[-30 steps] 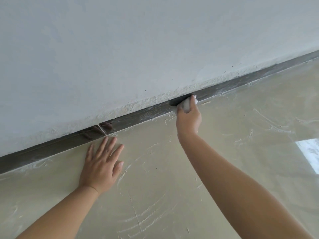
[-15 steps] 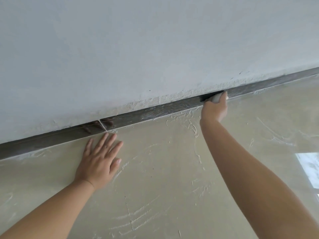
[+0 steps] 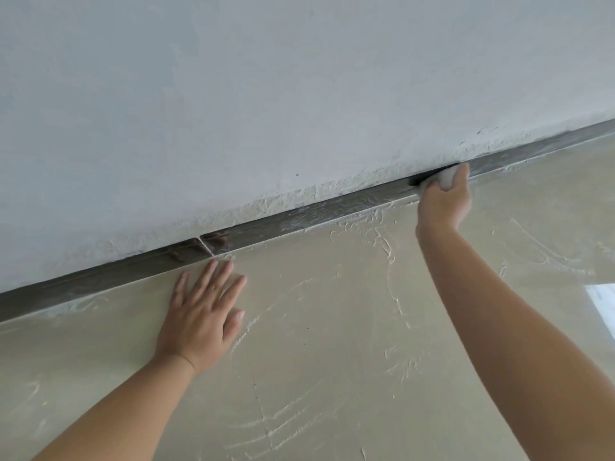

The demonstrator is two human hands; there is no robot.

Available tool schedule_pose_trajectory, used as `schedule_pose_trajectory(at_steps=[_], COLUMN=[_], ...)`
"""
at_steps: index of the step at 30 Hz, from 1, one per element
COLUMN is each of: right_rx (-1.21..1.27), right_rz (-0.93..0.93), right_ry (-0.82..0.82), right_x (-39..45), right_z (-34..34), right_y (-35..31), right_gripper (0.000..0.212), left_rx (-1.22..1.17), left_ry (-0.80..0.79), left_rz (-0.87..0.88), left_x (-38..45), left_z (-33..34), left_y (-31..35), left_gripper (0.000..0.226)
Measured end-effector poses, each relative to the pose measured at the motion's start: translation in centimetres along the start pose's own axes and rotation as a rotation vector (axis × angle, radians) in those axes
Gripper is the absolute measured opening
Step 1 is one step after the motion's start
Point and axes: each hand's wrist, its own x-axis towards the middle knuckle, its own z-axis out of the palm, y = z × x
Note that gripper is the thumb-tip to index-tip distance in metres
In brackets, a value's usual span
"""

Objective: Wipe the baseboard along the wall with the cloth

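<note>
Pressing the cloth (image 3: 446, 178) against the baseboard (image 3: 332, 211) w/ the right hand (image 3: 444, 201), upper right of the frame; grip is clenched round the pale wad, fingers curled over it, thumb side toward the wall (image 3: 266, 94). Cloth sits right on the dark strip, just below the rough plaster edge. Left hand (image 3: 203, 314) lies flat on the floor (image 3: 332, 327), lower-middle left, fingers straight & spread, holding nothing, tips just short of the baseboard near its joint (image 3: 204, 246).

Key relation: baseboard's long axis runs diagonally, lower left up to upper right, and the cloth is already on it. Strip to the upper right of the cloth looks streaked w/ pale dust, so prob. unwiped; part between cloth and joint is also streaky, can't tell if it's done. Right hand is the nearer one for that far stretch, so next stroke likely slides along the axis, keeping the cloth pushed into the strip. Risk: arm looks nearly at full reach, pressure may drop.
</note>
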Motion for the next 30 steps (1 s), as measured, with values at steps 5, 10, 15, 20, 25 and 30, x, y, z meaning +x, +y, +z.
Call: schedule_pose_trajectory(at_steps=[5,10,15,20,25,30], right_rx=[-0.097,-0.047,0.141,0.023,0.015,-0.099], right_rz=[0.022,0.04,0.015,-0.008,0.018,0.019], right_ry=[-0.06,-0.116,0.054,-0.069,-0.206,-0.115], right_x=[-0.8,-2.6,-0.5,-5.6,-7.9,-2.7], right_z=[1.1,2.0,0.6,1.5,2.3,1.4], right_y=[0.9,1.8,-0.3,-0.2,0.6,0.9], right_gripper=[0.058,0.057,0.05,0.056,0.056,0.058], left_rx=[-0.006,-0.011,0.002,0.004,0.012,-0.006], left_ry=[0.006,0.016,-0.007,-0.019,-0.018,-0.004], left_rz=[-0.008,0.0,0.0,-0.008,-0.008,-0.016], left_x=[-0.1,0.1,0.0,0.0,0.1,0.0], left_z=[0.2,0.1,0.2,-0.1,-0.1,0.0], left_y=[-0.1,0.0,-0.1,0.0,0.1,0.0], left_gripper=[0.054,0.054,0.055,0.055,0.055,0.054])
